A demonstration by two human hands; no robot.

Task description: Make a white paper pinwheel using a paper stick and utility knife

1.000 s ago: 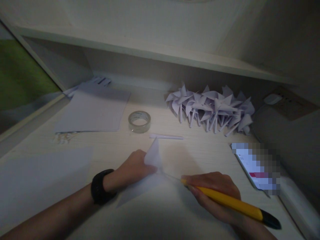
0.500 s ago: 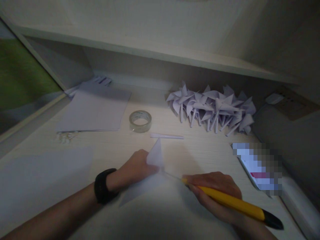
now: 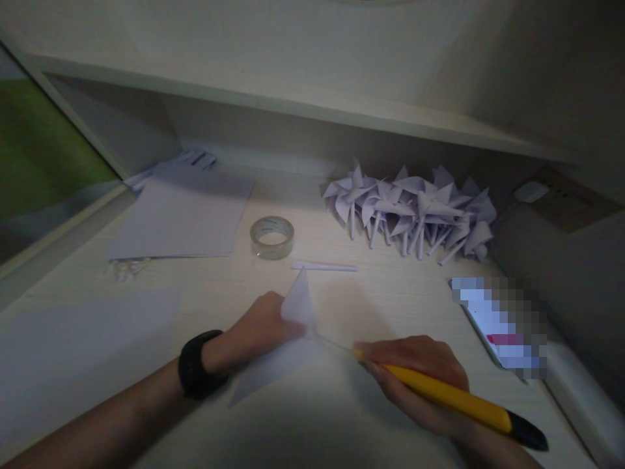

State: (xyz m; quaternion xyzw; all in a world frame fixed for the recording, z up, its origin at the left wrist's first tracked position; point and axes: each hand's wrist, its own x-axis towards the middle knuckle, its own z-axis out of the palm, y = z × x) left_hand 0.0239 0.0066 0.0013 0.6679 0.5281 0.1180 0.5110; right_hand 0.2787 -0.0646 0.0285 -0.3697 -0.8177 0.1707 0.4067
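Note:
My left hand [image 3: 271,326] is closed on a folded piece of white paper [image 3: 299,301], one corner of which stands up while another part spreads below the fingers. My right hand [image 3: 415,368] grips a yellow-handled tool [image 3: 439,389] with a black end and a thin metal shaft. The shaft points left and meets the paper near my left fingertips; its tip is too blurred to make out. Just beyond the paper lies a thin rolled paper stick [image 3: 329,266]. A roll of clear tape [image 3: 272,238] sits behind my left hand.
Several paper pinwheels [image 3: 410,202] are heaped at the back right under the shelf [image 3: 293,98]. A paper stack [image 3: 183,212] lies back left, with small white bits [image 3: 125,269] at its front edge. A sheet [image 3: 92,345] lies by my left arm, a phone [image 3: 493,322] at right.
The paper in my left hand has shifted slightly left, its raised corner leaning more to the left. The whole view has moved a little; the tool still meets the paper.

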